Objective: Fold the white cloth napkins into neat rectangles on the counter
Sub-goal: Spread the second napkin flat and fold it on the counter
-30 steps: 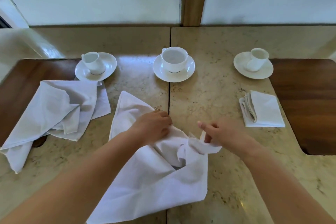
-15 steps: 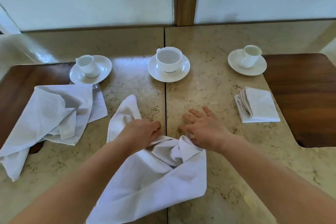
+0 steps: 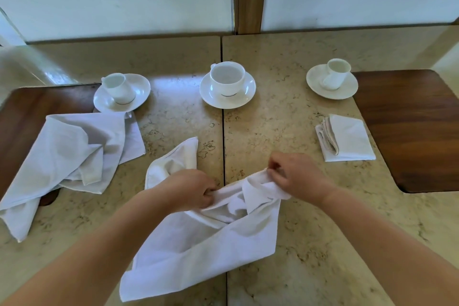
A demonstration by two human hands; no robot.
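Marble-look beige counter [image 3: 285, 131] is your work surface, and the rumpled white cloth napkin [image 3: 198, 243] sits mid-counter right in front of you, across the seam. It's thin, floppy linen by the look of it, so it'll probably sag and bunch wherever you don't support it. Your left hand [image 3: 191, 192] has its fingers curled, pinching the bunched top edge; your right hand [image 3: 295, 179] pinches a corner between thumb and fingertips. I'd grab corners, not middles.
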